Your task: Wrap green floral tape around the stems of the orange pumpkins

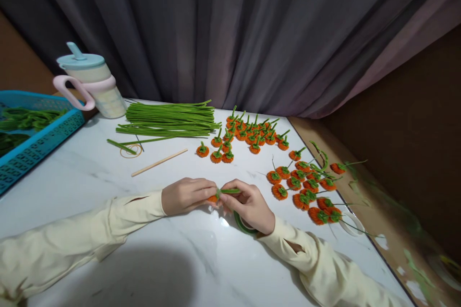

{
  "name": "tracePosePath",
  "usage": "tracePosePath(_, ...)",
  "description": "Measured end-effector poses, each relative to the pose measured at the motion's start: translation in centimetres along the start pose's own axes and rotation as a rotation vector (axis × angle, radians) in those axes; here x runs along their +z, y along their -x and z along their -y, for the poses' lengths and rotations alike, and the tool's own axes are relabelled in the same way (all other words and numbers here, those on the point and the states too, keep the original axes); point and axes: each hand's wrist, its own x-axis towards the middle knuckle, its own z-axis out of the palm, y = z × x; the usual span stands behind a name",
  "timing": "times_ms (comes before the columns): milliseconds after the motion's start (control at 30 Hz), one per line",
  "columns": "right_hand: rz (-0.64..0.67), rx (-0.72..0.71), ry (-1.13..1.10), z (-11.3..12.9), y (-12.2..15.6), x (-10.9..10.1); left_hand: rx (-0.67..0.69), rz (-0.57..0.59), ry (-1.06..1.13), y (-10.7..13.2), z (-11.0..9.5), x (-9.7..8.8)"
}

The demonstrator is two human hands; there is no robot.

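Observation:
My left hand [187,195] and my right hand [248,204] meet at the middle of the white marble table [90,187]. Both are closed in a pinch on one small orange pipe-cleaner pumpkin [213,198] with a green stem [228,191]. The left fingers hold the orange part, the right fingers grip the green stem. A roll of green tape [243,226] sits under my right palm. Both arms wear cream sleeves.
Several finished orange pumpkins [252,136] lie behind and to the right [306,187]. A bundle of green pipe cleaners [169,119], a wooden stick [158,162], a rubber band [130,151], a lidded cup [91,81] and a blue basket [32,139] sit at left. A dark curtain hangs behind.

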Motion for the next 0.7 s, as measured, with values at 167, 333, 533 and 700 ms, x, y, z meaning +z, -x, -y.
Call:
tracePosePath(167, -0.003, -0.029, -0.010, -0.1, 0.0, 0.0, -0.073, -0.038, 0.132, 0.2, -0.2, 0.1)
tracePosePath(333, -0.075, -0.146, 0.181, 0.4, 0.4, 0.1, -0.356, -0.066, 0.393, -0.4, -1.3, 0.1)
tracePosePath(533, -0.094, -0.306, 0.430, 0.8, 0.8, 0.1, -0.834, -0.022, 1.003, -0.7, -2.0, 0.6)
tracePosePath(700, -0.114, -0.462, 0.587, 0.9, 0.9, 0.1, -0.879, -0.013, 1.162, -0.6, -1.7, 0.7)
